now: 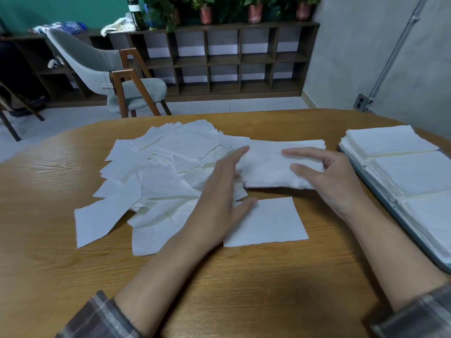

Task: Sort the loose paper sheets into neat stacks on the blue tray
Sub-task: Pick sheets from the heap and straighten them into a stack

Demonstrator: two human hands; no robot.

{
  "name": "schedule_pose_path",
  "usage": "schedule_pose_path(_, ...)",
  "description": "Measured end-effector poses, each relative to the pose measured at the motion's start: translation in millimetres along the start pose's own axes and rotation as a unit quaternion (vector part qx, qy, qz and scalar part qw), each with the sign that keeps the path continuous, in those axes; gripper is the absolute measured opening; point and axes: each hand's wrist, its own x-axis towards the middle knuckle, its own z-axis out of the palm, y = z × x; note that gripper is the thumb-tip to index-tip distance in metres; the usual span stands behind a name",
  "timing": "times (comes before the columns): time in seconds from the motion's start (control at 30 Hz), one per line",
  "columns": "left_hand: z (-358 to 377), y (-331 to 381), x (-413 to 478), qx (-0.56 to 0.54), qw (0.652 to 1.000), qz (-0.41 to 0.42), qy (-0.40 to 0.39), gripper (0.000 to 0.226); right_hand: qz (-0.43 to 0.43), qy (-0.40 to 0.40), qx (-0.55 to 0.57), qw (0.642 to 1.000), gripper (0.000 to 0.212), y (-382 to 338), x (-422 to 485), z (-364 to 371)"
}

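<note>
- Three stacks [415, 174] on tray [422, 240]; one loose pile [161, 172]; one single sheet [271, 223].
- Left hand [224, 191], fingers straight, touches the bundle [266, 167]; right hand [329, 176] grips it.

Matt wood-grain table [244, 276], soft crinkled paper sheets [166, 181]

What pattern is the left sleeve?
Grey plaid with lighter stripes; the sleeve shows at the bottom edge of the head view.
</note>
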Motion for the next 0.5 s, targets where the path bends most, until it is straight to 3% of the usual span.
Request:
schedule_pose_path(0.07, 1, -1, -2, 0.065, 0.996, -0.005, -0.065, 0.081, -0.005, 0.024, -0.025, 0.999, 0.034, 6, 1, 0)
schedule_pose_path(0.17, 2, 0, -2, 0.124, 0.988, 0.021, -0.085, 0.058, -0.002, 0.019, -0.023, 1.000, 0.033, 12, 2, 1)
schedule_pose_path(0.37, 1, -3, 0, 0.038, 0.994, 0.034, -0.093, 0.024, -0.009, 0.010, -0.024, 1.000, 0.032, 11, 2, 1)
schedule_pose_path(0.5, -3, -1, 1, -0.031, 0.998, 0.033, -0.043, 0.020, -0.014, -0.003, -0.011, 1.000, 0.022, 6, -1, 2)
